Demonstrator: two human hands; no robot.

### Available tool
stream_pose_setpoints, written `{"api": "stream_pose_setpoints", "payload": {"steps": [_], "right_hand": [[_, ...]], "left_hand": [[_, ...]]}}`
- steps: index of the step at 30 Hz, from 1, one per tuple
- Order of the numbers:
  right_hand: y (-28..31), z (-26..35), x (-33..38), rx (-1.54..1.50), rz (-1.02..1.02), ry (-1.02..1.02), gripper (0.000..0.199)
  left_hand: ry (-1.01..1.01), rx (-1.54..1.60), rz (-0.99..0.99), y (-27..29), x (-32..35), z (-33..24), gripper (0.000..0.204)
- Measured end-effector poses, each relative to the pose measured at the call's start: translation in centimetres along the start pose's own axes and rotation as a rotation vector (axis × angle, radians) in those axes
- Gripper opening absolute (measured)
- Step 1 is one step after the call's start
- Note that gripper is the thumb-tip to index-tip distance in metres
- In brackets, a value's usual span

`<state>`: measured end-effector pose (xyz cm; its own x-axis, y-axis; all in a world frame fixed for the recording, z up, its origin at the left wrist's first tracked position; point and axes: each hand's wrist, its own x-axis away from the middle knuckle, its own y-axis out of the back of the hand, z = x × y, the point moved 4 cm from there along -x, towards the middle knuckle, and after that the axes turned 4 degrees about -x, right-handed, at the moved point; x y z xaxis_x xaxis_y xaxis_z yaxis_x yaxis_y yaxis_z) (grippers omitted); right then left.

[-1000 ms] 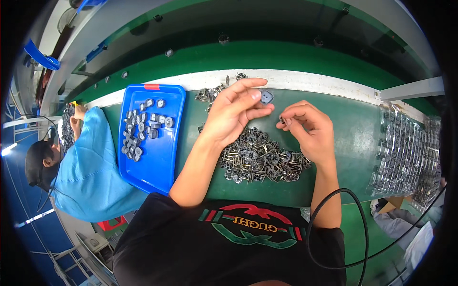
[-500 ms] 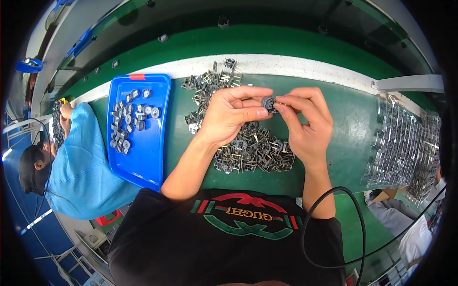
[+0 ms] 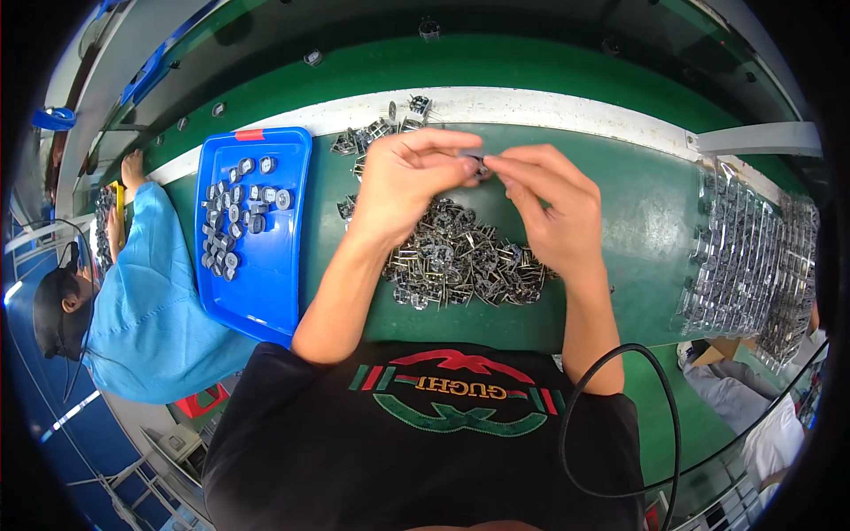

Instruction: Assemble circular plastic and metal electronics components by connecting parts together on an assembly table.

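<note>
Thumb and fingers of my left hand (image 3: 403, 181) pinch a small grey round part (image 3: 475, 154), partly hidden by the fingertips and slightly blurred. My right hand (image 3: 558, 195) has its thumb and index finger closed at the part's right side; whether a separate small piece sits in that pinch is hidden. Under and between my hands lies a pile of small dark parts with metal pins (image 3: 469, 265), with more of them heaped behind my left hand. To the left, a blue tray (image 3: 270, 292) holds several round grey parts (image 3: 234, 212).
Stacked transparent blister trays (image 3: 739, 265) stand at the right of the green table (image 3: 637, 301). Behind a white ledge (image 3: 567, 111) runs a green belt with scattered parts. A co-worker in a blue top (image 3: 159, 301) sits at the left. A black cable (image 3: 677, 425) loops near my right arm.
Both hands, still together at the grey part, have moved slightly up and to the left. The part has turned between my fingers. At the far left, the co-worker's arm has shifted.
</note>
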<state>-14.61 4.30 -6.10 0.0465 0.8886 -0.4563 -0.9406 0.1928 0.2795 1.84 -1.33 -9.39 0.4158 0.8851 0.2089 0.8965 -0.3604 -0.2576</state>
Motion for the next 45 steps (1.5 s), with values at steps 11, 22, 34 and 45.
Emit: {"api": "stream_pose_setpoints", "payload": {"steps": [11,22,34,45], "right_hand": [[-0.8,-2.9,1.9,0.274,0.815,-0.27,0.011],[1.0,-1.8,1.1,0.059,0.665,-0.301,0.015],[0.4,-3.4,1.5,0.233,0.617,-0.3,0.019],[0.5,-3.9,0.7,0.286,0.434,-0.269,0.014]], "left_hand": [[-0.238,-1.107,-0.549,9.1,-9.8,-5.4,0.026],[-0.462,-1.533,-0.609,11.3,-13.7,-4.2,0.027],[-0.309,-1.074,-0.468,8.5,-7.1,-4.9,0.034],[0.022,0.143,0.009,1.2,0.2,0.4,0.024]]}}
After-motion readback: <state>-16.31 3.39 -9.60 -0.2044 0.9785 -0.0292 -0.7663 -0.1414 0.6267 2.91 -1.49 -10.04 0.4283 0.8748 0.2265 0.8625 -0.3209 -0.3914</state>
